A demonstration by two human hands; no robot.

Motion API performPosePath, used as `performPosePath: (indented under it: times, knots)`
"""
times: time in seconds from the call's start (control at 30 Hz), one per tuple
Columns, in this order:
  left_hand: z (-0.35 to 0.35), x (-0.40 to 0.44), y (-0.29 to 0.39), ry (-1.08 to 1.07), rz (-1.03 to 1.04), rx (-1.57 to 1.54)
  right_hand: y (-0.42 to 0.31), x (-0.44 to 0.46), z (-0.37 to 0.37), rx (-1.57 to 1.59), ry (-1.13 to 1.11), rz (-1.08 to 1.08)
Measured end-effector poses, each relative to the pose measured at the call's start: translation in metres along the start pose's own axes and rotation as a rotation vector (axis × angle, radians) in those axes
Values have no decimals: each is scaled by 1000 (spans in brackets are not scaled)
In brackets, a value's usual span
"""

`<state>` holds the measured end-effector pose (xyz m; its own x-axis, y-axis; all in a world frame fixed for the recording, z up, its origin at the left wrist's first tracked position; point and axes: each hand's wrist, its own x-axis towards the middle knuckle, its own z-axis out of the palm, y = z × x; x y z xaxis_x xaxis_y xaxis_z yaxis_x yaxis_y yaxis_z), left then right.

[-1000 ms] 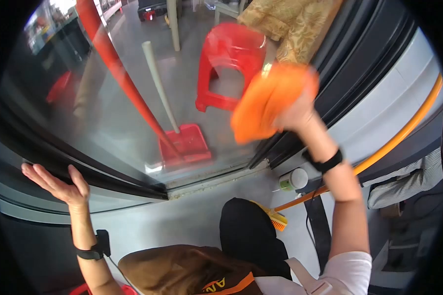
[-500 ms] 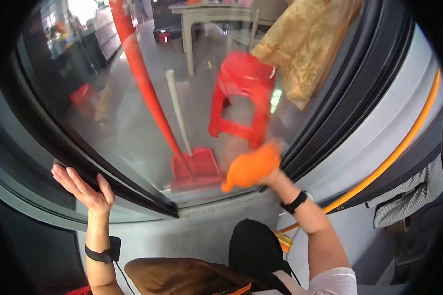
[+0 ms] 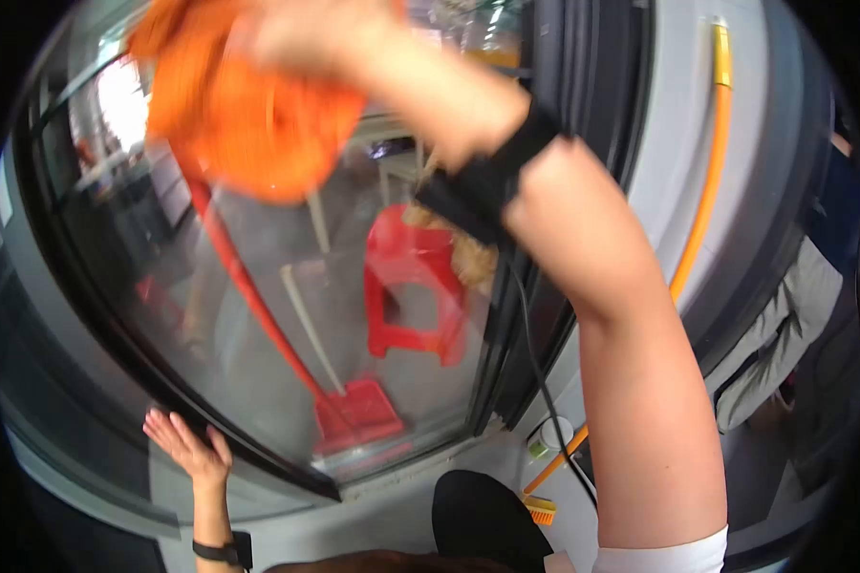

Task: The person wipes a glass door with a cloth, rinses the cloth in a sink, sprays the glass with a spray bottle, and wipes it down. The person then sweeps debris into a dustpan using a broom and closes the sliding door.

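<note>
My right hand (image 3: 311,38) is raised high in front of the glass door panel (image 3: 229,382), blurred by motion, and grips an orange cloth (image 3: 268,134). The cloth hangs in loose folds and covers the upper left part of the glass from view. Whether every bit of it touches the pane I cannot tell. Low on the left, my left hand (image 3: 196,451) rests open, fingers extended, by the dark door frame (image 3: 268,465).
Behind the glass are a red stool (image 3: 416,258), a red dustpan (image 3: 358,415) and a red pole (image 3: 248,286). An orange-handled brush (image 3: 540,509) leans on the right beside a small white tub (image 3: 550,437). Grey striped fabric (image 3: 779,329) hangs farther right.
My right hand has swept the orange cloth from low on the glass to the upper left. My left hand stays by the frame, appearing lower as the view has shifted upward.
</note>
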<state>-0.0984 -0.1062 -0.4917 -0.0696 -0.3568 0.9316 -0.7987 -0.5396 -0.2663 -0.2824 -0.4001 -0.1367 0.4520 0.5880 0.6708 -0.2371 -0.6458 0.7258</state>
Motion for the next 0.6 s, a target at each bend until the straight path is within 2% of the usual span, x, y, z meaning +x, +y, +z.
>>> performPosePath:
  times: [0.13,0.2,0.23,0.3,0.33,0.43,0.47,0.5,0.57,0.6]
  knots:
    - [5,-4,-4,13,-8,2,141,-25,-32,-339,203,431]
    - [7,-8,-6,10,-27,0,172,-53,-42,-498,303,500]
    - [7,-7,-5,17,-22,-13,179,-72,-40,-605,388,469]
    - [8,-6,-5,17,-17,-12,145,-106,-44,-143,114,904]
    - [8,-4,-5,22,-4,-4,142,-133,-35,-139,92,906]
    - [8,-3,-3,32,-14,3,83,-244,13,-491,118,706]
    - [10,-5,-3,43,-16,-5,32,-253,3,-328,209,656]
    - [9,-6,-6,49,-11,-9,9,-282,2,-296,153,636]
    - [10,-7,-8,46,-17,-5,8,-296,-30,-68,81,580]
    - [9,-7,-8,35,-3,1,34,-301,-45,-229,19,659]
